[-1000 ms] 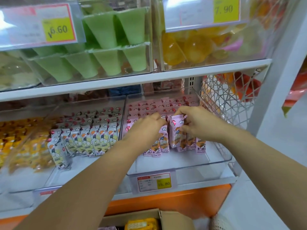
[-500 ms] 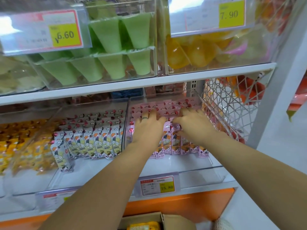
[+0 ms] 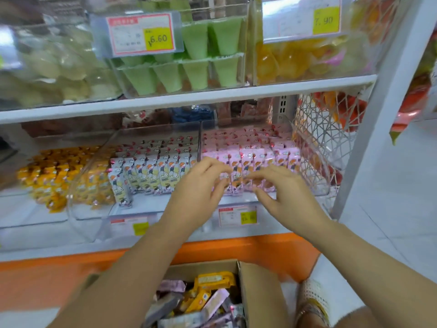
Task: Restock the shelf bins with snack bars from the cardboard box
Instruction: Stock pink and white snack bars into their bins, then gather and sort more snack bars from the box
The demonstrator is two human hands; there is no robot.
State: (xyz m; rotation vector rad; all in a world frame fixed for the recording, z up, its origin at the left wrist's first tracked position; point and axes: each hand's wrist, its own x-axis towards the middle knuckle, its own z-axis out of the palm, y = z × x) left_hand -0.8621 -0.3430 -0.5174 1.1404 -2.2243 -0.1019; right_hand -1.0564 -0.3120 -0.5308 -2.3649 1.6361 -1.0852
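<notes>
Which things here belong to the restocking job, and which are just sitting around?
Job: left hand, right hand, pink snack bars, clear bin, cardboard box, loose bars in it.
Just there: green cups, orange jellies, 6.60 price tag, wire basket.

left hand (image 3: 201,185) and right hand (image 3: 286,188) hover side by side in front of the right-hand clear bin (image 3: 316,176), fingers loosely curled, nothing held; the fingertips are at the front row of pink snack bars (image 3: 250,157), contact unclear through blur. middle bin (image 3: 151,202) holds upright white bars (image 3: 151,171), yellow bars (image 3: 59,174) stand left of it, and a white wire basket (image 3: 331,129) is just right of the pink bin. open cardboard box (image 3: 257,294) sits below the shelf with loose mixed bars (image 3: 208,292) inside.
</notes>
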